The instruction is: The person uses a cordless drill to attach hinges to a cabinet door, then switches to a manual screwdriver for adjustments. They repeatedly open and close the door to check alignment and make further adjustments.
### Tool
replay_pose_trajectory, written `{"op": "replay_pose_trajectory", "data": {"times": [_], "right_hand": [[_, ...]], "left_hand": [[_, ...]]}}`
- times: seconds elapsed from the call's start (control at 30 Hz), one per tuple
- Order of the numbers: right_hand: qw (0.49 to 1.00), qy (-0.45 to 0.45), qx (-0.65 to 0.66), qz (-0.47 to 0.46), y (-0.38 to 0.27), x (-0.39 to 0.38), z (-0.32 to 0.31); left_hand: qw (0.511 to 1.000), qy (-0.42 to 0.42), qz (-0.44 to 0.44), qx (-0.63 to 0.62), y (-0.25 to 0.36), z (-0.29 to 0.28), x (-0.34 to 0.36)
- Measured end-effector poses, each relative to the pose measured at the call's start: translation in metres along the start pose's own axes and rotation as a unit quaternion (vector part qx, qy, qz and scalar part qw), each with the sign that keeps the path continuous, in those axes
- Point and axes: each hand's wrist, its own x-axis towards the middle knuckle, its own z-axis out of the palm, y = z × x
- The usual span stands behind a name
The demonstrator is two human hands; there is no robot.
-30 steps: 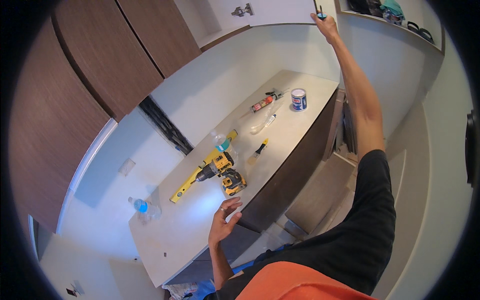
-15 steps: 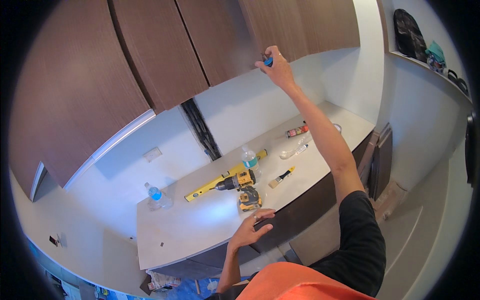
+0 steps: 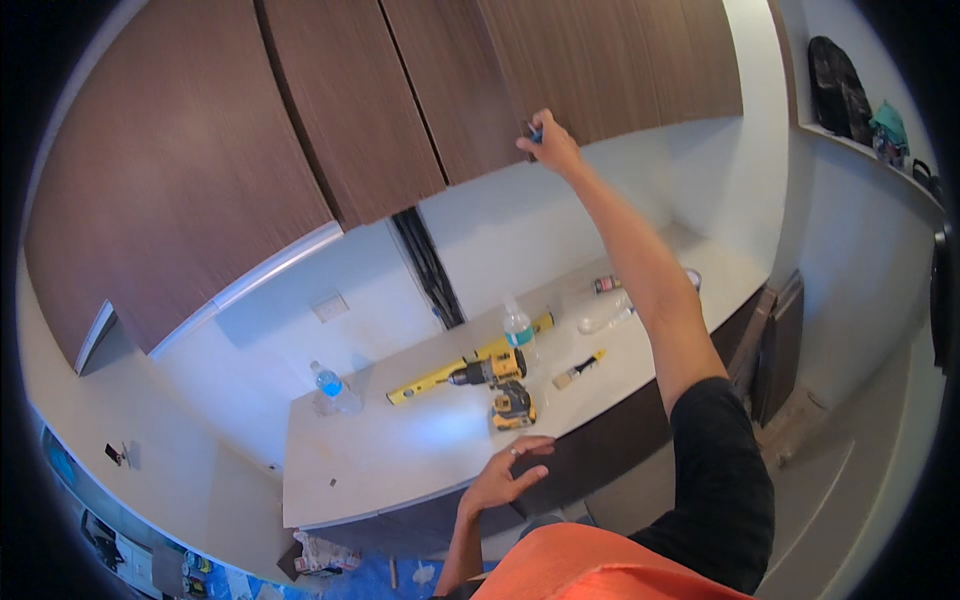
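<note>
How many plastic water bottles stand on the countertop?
2. One bottle stands near the countertop's left end by the wall; the other bottle stands mid-counter, behind the yellow drill. The raised arm may hide others.

The right hand point(image 3: 552, 148) presses a small blue object point(image 3: 537, 134) against the cabinet door point(image 3: 560, 80); the left hand point(image 3: 503, 478) hovers at the worktop point(image 3: 400, 450) edge.

Short black sleeve on the right arm point(image 3: 715, 470) — ending just above the elbow, forearm bare. Bright orange garment point(image 3: 590, 565) across the chest. Ring on a left-hand finger point(image 3: 512, 452) — left forearm bare too.
</note>
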Motion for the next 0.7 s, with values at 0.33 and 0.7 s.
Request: {"op": "replay_pose_trajectory", "data": {"times": [0.33,0.7], "right_hand": [[0.853,0.041,0.436,0.283,0.052,-0.04,0.014],[0.663,0.04,0.664,0.343,0.026,-0.017,0.026]], "left_hand": [[0.994,-0.095,0.025,-0.052,-0.005,0.011,0.036],[0.99,-0.092,0.094,-0.056,0.012,0.011,0.082]]}}
